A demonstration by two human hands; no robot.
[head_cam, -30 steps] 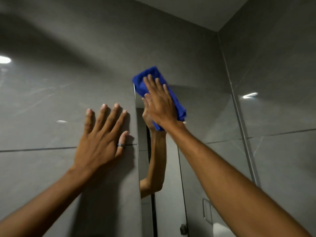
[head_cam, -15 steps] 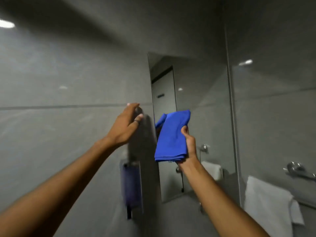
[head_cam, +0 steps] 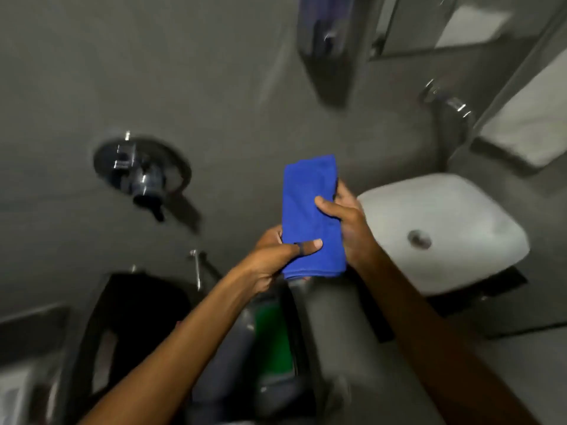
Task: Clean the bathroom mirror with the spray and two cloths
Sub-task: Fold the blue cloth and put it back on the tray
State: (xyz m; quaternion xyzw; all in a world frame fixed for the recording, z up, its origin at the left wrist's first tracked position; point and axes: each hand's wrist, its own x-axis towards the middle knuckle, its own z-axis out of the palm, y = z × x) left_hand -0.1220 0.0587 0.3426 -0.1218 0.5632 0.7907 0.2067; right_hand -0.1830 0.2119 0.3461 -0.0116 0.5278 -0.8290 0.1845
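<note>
Motion blur smears the whole frame. A dark wall-mounted dispenser (head_cam: 328,50) and the mirror's lower corner (head_cam: 429,26) are cut by the top edge. The folded blue microfibre cloth (head_cam: 310,216) hides most fingers of both hands. A green-labelled object (head_cam: 273,338) beneath the forearms is too blurred to identify.

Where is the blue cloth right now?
In the head view, the folded blue cloth sits centre frame, held between the left hand and right hand, just left of the white sink.
</note>
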